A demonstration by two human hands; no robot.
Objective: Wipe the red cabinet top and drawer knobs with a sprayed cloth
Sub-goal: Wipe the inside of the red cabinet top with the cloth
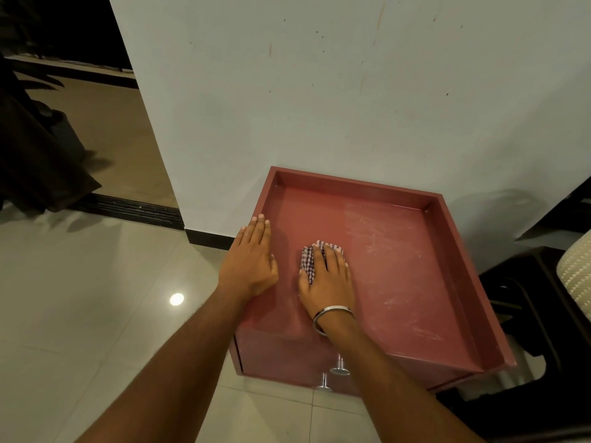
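The red cabinet [399, 266] stands against a white wall, its top a shallow tray with raised rims. A folded checked cloth [308, 260] lies on the left part of the top. My right hand [326, 279], wearing a silver bangle, presses flat on the cloth with straight fingers. My left hand [252, 260] rests flat on the cabinet's left rim, fingers straight. The right half of the top shows pale dusty streaks; the left half looks darker. Two silver drawer knobs [339, 369] [324, 385] stick out of the front, below my right forearm.
The white wall [319, 91] rises right behind the cabinet. A dark stool or table [524, 314] and a cream woven object [575, 273] stand close on the right. Pale floor tiles [80, 298] spread to the left, with a dark doorway track [128, 209] beyond.
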